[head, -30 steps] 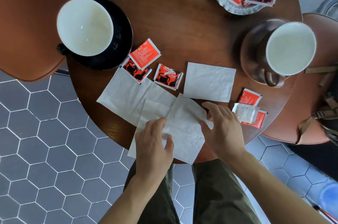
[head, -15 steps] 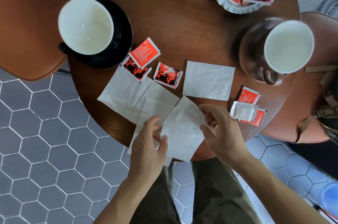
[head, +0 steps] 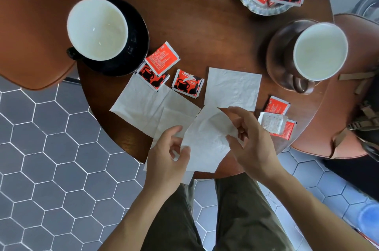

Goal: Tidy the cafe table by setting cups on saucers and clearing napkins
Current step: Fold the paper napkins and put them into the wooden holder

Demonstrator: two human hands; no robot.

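White paper is what we have in hand: one napkin point(head: 207, 144) lifted just above the near edge of the tabletop point(head: 205, 31), our left hand point(head: 166, 160) pinching its left edge between thumb and fingers, our right hand point(head: 249, 142) with fingers curled round its right side. Both cups point(head: 97, 29) point(head: 321, 51) already sit on saucers point(head: 135, 45) point(head: 281, 53), so that part looks done. Three napkins point(head: 143, 107) point(head: 232, 87) point(head: 174, 117) lie flat, sugar packets point(head: 187, 83) scattered among them, so we judge the clearing barely begun.

White napkin point(head: 207, 140), crumpled, lifted.
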